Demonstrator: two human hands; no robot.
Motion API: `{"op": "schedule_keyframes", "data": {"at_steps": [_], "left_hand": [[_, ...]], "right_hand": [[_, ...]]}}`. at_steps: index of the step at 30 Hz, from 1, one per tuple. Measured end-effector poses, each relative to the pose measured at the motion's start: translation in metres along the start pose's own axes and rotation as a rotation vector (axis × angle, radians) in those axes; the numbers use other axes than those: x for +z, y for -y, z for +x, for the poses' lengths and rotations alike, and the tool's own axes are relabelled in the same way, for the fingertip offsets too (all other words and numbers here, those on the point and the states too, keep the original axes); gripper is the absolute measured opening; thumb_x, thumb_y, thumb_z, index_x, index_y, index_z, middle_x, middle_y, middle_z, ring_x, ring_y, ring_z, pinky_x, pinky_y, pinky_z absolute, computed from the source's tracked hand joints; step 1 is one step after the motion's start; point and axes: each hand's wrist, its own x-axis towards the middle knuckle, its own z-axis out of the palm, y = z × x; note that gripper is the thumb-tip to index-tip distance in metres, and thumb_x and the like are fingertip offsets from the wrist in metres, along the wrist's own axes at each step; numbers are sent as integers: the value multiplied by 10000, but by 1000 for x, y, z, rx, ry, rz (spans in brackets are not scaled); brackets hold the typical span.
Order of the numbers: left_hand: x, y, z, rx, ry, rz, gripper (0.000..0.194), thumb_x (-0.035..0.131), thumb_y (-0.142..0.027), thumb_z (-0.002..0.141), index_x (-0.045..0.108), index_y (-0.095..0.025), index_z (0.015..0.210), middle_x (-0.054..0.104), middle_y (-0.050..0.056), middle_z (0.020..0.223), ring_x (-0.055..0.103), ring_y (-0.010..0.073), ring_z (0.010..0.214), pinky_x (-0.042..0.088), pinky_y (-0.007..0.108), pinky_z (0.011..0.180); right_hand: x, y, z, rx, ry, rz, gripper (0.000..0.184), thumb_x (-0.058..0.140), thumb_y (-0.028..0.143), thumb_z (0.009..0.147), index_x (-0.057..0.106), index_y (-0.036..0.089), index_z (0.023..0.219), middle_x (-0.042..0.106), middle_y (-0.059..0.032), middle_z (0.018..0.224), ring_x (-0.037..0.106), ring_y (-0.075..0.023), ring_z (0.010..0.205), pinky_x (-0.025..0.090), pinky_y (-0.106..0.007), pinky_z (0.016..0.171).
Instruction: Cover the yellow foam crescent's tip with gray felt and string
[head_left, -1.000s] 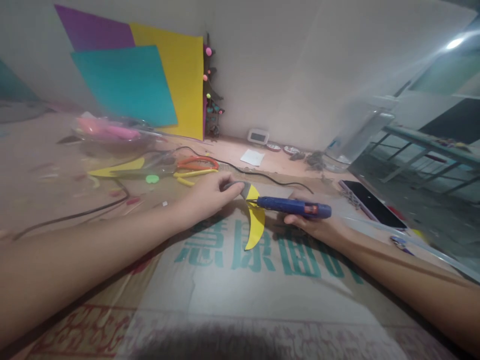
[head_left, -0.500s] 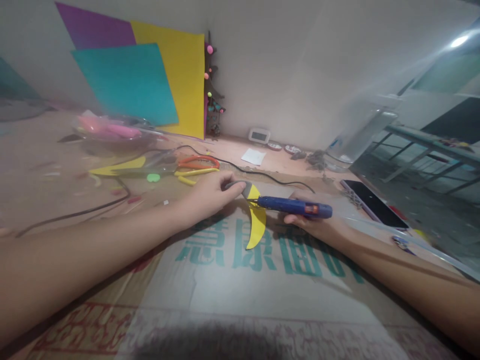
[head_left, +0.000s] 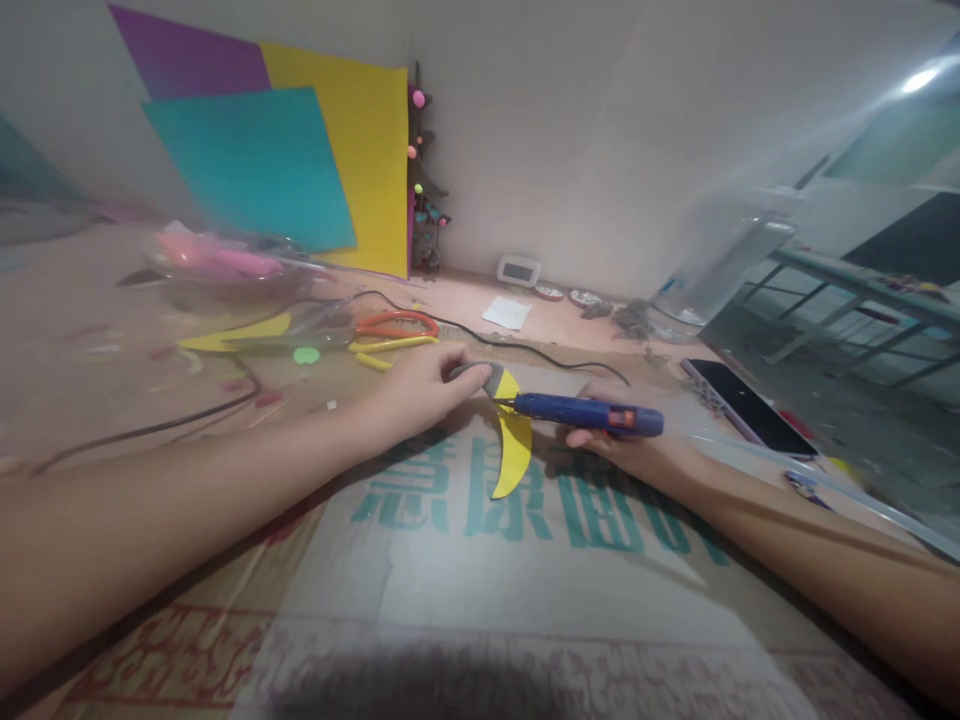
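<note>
My L hand [head_left: 442, 385] pinched grey tip [head_left: 493, 378] of yellow crescent [head_left: 516, 455], ctr frame | R hand [head_left: 611, 442] clamped on blue glue gun [head_left: 566, 410], nozzle at crescent's upper pt | crescent was cut; gluing prob. unfinished, bead couldn't tell

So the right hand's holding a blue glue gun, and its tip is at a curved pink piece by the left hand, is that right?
Not quite: the curved piece is yellow, not pink, as the head view shows. The right hand does hold the blue glue gun, its tip at the piece by the left hand.
</note>
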Motion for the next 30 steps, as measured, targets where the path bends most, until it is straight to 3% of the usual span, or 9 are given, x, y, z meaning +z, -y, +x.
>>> {"op": "schedule_keyframes", "data": {"at_steps": [14,18,23,30], "left_hand": [[0,2,0,10,10,-24,328,495,-484,881,541,-193,738,539,-26,578,507,129,520,327,228,466],[0,2,0,8,22,-39,327,489,-486,885,542,-195,746,543,-27,579,510,127,511,330,225,455],[0,3,-1,-7,51,-64,333,470,-504,895,538,-202,774,536,-29,574,507,127,485,325,228,434],[-1,2,-1,23,24,-29,333,469,-484,899,548,-195,755,535,-26,578,499,126,510,326,225,458]], "right_hand": [[-4,9,0,15,-6,-41,326,676,518,785,599,223,671,605,-22,619,552,-180,589,406,-311,562],[-5,11,0,13,-29,-38,350,659,513,801,558,217,643,544,-6,576,512,-159,558,374,-289,538],[-1,3,2,-23,-55,-16,383,641,503,806,460,228,611,495,5,552,475,-151,540,344,-284,510],[2,-5,2,10,-64,-10,398,635,538,788,470,228,601,493,9,520,465,-152,519,350,-290,497]]}}
